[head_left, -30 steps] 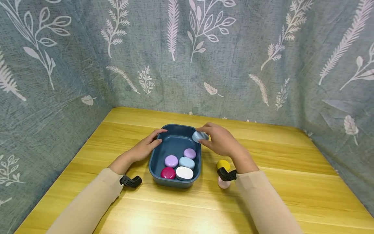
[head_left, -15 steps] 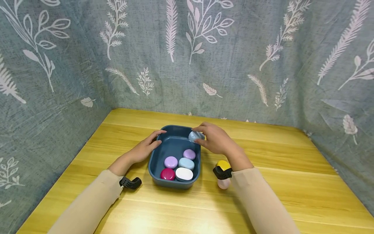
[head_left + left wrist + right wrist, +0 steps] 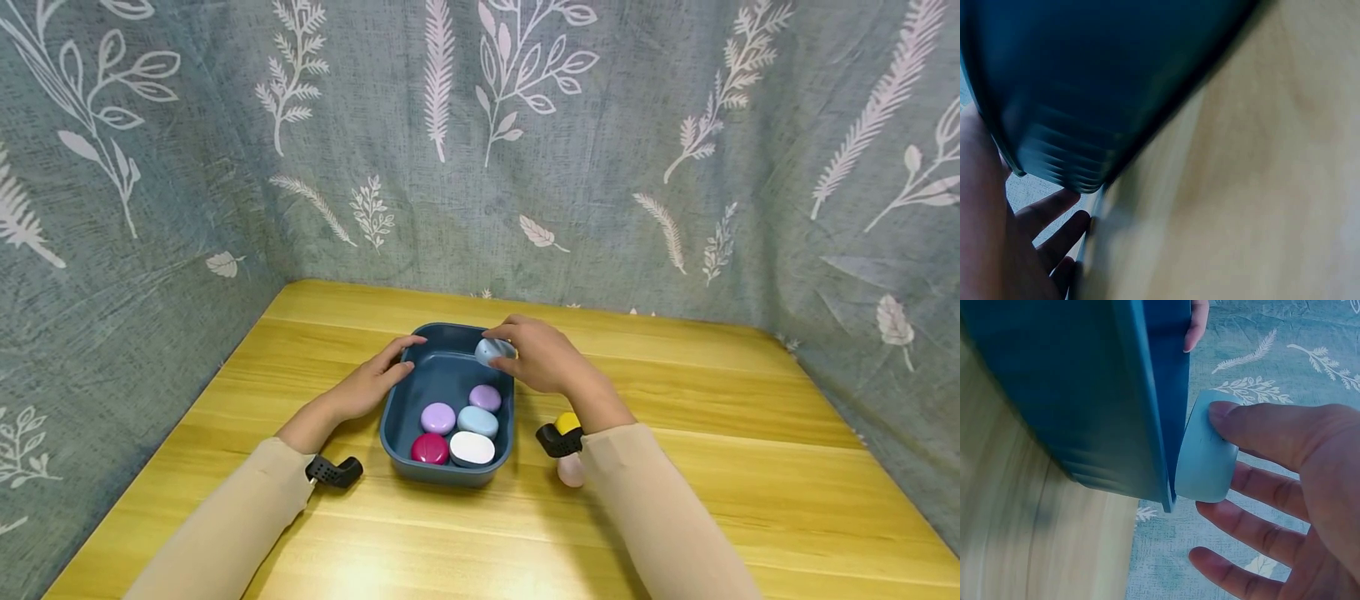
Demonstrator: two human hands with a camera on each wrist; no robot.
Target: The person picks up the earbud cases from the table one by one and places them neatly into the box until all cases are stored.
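My right hand [image 3: 543, 354] pinches a light blue, rounded, soap-shaped piece [image 3: 492, 352] between thumb and fingers. It is tilted, at the far right rim of a dark blue bin [image 3: 447, 476]. The right wrist view shows the thumb on one face of that light blue piece [image 3: 1208, 450], close beside the rim. My left hand [image 3: 363, 387] rests at the bin's far left rim. In the left wrist view several of its fingers [image 3: 1063, 240] lie fairly straight and spread by the bin's outer wall.
Inside the bin's near half lie two lilac pieces [image 3: 438, 418], a light blue oval [image 3: 477, 422], a white oval [image 3: 472, 449] and a crimson round [image 3: 430, 449]. A yellow piece [image 3: 567, 422] and a pale pink piece [image 3: 571, 471] sit right of the bin, partly behind my right wrist.
My right hand has moved left with the light blue piece, from the bin's right rim to slightly over its inside. My left hand keeps its place on the rim.
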